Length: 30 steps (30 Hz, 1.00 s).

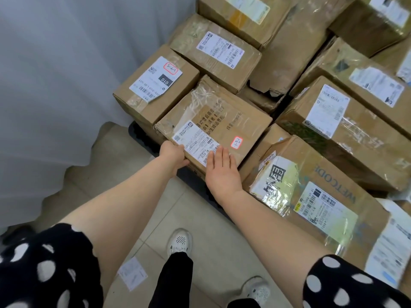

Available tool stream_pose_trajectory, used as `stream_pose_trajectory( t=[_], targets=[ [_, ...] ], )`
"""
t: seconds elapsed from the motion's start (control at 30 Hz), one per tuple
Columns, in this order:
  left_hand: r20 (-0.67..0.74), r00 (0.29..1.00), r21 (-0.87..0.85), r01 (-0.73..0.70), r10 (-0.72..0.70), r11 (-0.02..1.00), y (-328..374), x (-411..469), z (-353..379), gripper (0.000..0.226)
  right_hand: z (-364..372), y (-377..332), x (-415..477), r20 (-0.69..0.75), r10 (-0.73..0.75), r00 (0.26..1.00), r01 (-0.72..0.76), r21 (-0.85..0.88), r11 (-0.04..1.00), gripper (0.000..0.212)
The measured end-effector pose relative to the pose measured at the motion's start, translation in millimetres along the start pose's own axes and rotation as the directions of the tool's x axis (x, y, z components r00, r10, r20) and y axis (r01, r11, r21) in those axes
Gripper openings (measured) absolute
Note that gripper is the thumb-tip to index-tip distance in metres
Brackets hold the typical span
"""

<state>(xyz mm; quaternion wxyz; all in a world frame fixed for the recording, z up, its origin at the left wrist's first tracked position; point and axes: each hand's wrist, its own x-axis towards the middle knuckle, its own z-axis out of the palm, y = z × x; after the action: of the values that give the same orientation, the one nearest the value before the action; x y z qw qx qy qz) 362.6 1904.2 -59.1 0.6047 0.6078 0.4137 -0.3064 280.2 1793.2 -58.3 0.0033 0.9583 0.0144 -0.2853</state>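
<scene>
A taped cardboard box (224,121) with a white shipping label and a small red-edged sticker lies at the front of a pile of parcels. My left hand (172,153) grips its near left corner, fingers curled under the edge. My right hand (220,166) rests flat on the top of the box near its front edge, fingers straight and partly over the label.
Several more taped cardboard boxes surround it: one with a "010" label (155,85) behind left, a large one (311,196) at the right. A white curtain (55,74) hangs at the left. A loose label (132,273) lies on the tiled floor by my shoes.
</scene>
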Motion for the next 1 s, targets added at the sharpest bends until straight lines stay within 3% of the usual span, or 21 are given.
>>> stream_pose_trajectory(
  t=[0.23,0.4,0.5,0.63,0.7,0.87,1.0],
  targets=[
    [0.001,1.0,0.05,0.002,-0.002,0.999,0,-4,1,0.027,-2,7,-1,0.027,-0.011,1.0,0.011,0.014,1.0,0.061],
    [-0.015,0.997,0.251,-0.068,0.074,0.966,5,-30,-1,0.035,-16,16,-11,0.066,-0.07,0.995,0.064,0.092,0.994,0.088],
    [-0.034,0.986,0.433,-0.135,0.166,0.891,11,-55,0,0.038,-36,22,-30,-0.002,-0.131,0.991,0.131,0.101,0.986,0.082],
    [0.038,0.915,0.773,-0.282,0.403,0.569,24,-111,18,0.035,-70,46,-69,-0.179,-0.141,0.974,0.159,0.093,0.983,0.063],
    [0.119,0.865,0.855,-0.339,0.488,0.393,27,-147,34,0.033,-86,73,-97,-0.237,-0.11,0.965,0.137,0.098,0.986,0.059],
    [0.328,0.737,0.899,-0.435,0.592,0.044,8,-252,102,0.037,-112,173,-198,-0.326,-0.028,0.945,0.063,0.099,0.993,0.046],
    [0.51,0.633,0.849,-0.481,0.582,-0.221,-21,-340,181,0.058,-120,266,-296,-0.343,0.084,0.936,-0.053,0.101,0.994,0.046]
  ],
)
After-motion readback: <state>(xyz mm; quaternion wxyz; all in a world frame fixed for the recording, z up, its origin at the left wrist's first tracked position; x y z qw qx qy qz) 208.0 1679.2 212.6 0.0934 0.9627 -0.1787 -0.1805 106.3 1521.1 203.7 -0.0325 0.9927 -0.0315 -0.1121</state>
